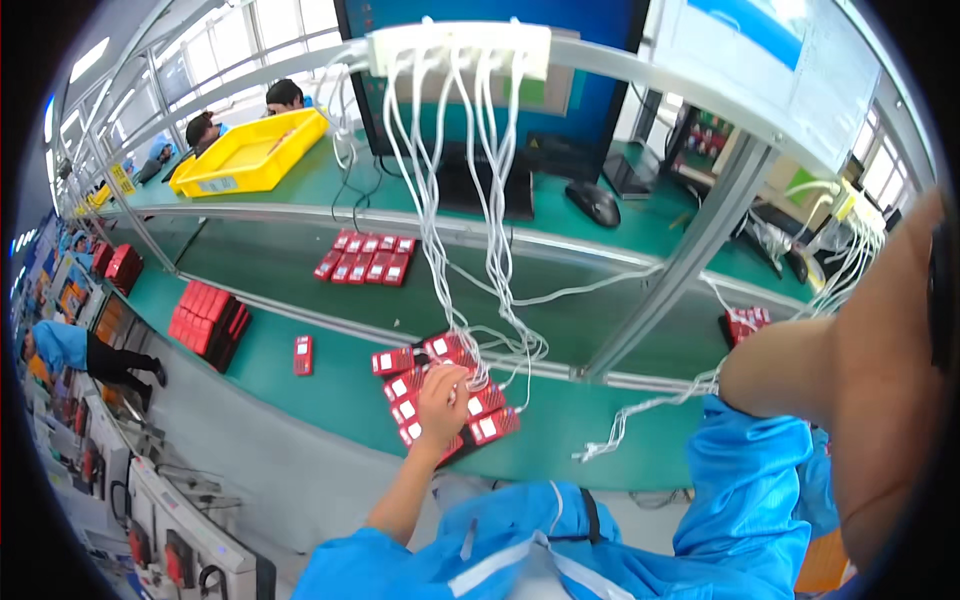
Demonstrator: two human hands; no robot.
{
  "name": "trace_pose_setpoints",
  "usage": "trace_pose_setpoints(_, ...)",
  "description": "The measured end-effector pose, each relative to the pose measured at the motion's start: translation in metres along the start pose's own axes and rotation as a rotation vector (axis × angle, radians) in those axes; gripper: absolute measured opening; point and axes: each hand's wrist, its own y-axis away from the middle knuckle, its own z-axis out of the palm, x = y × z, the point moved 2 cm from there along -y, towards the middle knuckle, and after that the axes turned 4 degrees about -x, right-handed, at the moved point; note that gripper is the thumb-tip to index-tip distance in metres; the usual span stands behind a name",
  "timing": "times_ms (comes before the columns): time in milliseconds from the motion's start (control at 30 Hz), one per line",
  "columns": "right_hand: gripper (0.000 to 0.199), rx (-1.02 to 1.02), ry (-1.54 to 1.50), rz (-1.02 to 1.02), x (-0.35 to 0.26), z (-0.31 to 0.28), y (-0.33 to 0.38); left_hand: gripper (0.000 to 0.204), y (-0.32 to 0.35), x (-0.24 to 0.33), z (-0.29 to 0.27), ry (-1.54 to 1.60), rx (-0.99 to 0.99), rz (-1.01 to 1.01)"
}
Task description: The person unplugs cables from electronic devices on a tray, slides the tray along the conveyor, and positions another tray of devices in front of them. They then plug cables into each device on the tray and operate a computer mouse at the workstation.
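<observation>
Cables are looping by the left hand — can't tell its grip — and could be catching, dragging red gadgets.

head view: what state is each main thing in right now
Monitor: lit, blue
Power strip: cables plugged in
White cables: hanging, bunched near the bottom
Left hand: on the red devices, grip unclear
Lone red device: lying flat, apart
Red stack: piled up
Yellow tray: upright, open-topped
Mouse: untouched
</observation>
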Motion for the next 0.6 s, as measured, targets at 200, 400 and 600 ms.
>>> trace_pose_setpoints(200, 0.058, -0.034, -0.07, -0.018, 0.01, -0.07, -0.013, 0.023, -0.142, 0.068, -0.067, -0.037, 0.234, 0.458)
trace_pose_setpoints(400, 0.052, 0.012, -0.125, -0.148, -0.014, -0.026, -0.027, 0.012, -0.27, 0.103, -0.121, -0.003, 0.498, 0.537)
trace_pose_setpoints(600, 0.046, -0.018, -0.153, -0.105, -0.014, -0.022, -0.039, 0.008, -0.296, 0.14, -0.117, 0.076, 0.494, 0.602)
